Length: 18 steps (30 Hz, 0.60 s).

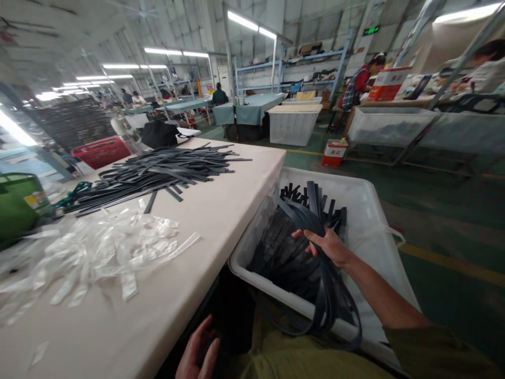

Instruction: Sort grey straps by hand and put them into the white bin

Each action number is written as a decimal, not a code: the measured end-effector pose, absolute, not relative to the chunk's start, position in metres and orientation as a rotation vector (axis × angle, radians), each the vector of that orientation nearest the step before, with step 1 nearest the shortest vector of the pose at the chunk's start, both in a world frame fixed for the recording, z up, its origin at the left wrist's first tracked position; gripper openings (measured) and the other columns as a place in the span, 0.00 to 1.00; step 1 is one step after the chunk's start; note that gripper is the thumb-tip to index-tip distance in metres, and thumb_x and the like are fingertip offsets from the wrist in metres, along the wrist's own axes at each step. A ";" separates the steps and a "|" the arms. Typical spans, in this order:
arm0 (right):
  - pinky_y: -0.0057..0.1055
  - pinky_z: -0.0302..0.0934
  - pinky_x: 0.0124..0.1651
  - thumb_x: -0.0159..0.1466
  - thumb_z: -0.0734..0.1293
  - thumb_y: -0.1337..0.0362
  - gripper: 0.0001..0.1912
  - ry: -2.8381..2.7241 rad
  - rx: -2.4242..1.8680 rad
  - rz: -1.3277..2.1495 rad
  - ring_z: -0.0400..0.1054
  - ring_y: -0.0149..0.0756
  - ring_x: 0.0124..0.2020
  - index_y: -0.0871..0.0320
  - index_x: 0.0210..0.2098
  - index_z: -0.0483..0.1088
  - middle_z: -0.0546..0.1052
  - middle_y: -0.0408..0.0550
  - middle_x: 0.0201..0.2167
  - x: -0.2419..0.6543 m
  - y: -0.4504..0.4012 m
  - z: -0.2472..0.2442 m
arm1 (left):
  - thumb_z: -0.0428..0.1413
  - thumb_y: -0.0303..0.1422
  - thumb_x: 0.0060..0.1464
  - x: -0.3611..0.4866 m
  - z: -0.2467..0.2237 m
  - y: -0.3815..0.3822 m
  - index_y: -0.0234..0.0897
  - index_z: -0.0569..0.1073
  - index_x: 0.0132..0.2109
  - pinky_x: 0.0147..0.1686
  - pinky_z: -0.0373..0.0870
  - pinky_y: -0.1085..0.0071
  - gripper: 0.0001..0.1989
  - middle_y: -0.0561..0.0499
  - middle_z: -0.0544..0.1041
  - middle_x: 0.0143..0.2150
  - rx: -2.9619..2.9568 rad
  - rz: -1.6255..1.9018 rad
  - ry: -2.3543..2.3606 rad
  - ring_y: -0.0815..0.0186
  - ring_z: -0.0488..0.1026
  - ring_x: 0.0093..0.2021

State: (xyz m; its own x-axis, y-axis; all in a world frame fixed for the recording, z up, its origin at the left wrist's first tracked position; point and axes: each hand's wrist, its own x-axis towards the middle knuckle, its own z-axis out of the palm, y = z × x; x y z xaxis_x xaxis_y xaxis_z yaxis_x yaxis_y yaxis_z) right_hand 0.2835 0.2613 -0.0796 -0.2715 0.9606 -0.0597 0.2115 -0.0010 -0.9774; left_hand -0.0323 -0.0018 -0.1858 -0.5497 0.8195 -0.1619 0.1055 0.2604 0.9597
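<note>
The right hand (328,247) grips dark straps (325,308) over a white bin (300,181). The left hand (197,350), half-open and holding nothing visible, sits nearer the table (221,210) edge.

I read the white tub (315,181) as moulded plastic, smooth, with a faint gloss along its rim. The dark strips (315,210) inside it look like leather or synthetic leather, matt on their faces, and the mass (284,258) beneath them has a rougher, textured surface, though I can't resolve it well from here. Just beside the tub, the table (221,179) has a pale, matt covering that looks like cloth. On it, the matching strips (158,171) show a dull sheen, and the scraps (98,258) are thin, glossy, translucent plastic film. Beyond the table, away from the tub, a red basket (100,151) looks like plastic.
</note>
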 end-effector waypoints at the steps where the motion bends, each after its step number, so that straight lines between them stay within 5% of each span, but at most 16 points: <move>1: 0.34 0.71 0.32 0.59 0.69 0.40 0.30 -1.574 -1.173 1.381 0.62 0.28 0.16 0.63 0.42 0.77 0.79 0.47 0.26 0.276 0.256 -0.068 | 0.59 0.55 0.50 -0.030 -0.176 0.004 0.41 0.76 0.52 0.54 0.73 0.58 0.29 0.44 0.79 0.52 0.834 1.344 1.816 0.52 0.78 0.49; 4: 0.30 0.67 0.26 0.61 0.69 0.42 0.27 -1.666 -0.983 1.562 0.62 0.26 0.15 0.63 0.40 0.77 0.81 0.53 0.32 0.248 0.232 -0.040 | 0.61 0.53 0.50 -0.019 -0.135 0.026 0.40 0.77 0.52 0.55 0.71 0.59 0.28 0.44 0.80 0.52 0.822 1.342 1.655 0.53 0.77 0.50; 9: 0.23 0.58 0.18 0.61 0.69 0.43 0.25 -2.008 -0.834 1.876 0.63 0.28 0.17 0.62 0.37 0.78 0.77 0.48 0.24 0.192 0.186 -0.040 | 0.62 0.51 0.51 -0.005 -0.076 0.056 0.36 0.78 0.50 0.42 0.73 0.67 0.27 0.43 0.81 0.45 0.765 1.513 1.367 0.58 0.77 0.41; 13: 0.25 0.60 0.22 0.61 0.69 0.45 0.22 -2.290 -0.753 1.878 0.64 0.32 0.20 0.59 0.26 0.77 0.74 0.44 0.20 0.166 0.162 -0.066 | 0.63 0.52 0.49 -0.010 -0.077 0.048 0.30 0.79 0.35 0.32 0.67 0.72 0.25 0.48 0.78 0.29 0.540 1.687 1.362 0.66 0.71 0.29; 18: 0.30 0.67 0.34 0.62 0.66 0.40 0.27 -2.424 -0.674 2.020 0.73 0.41 0.31 0.60 0.33 0.79 0.79 0.50 0.28 0.149 0.156 -0.084 | 0.62 0.49 0.52 -0.008 -0.086 0.025 0.29 0.79 0.37 0.31 0.64 0.72 0.23 0.48 0.76 0.29 0.477 1.695 1.276 0.68 0.68 0.29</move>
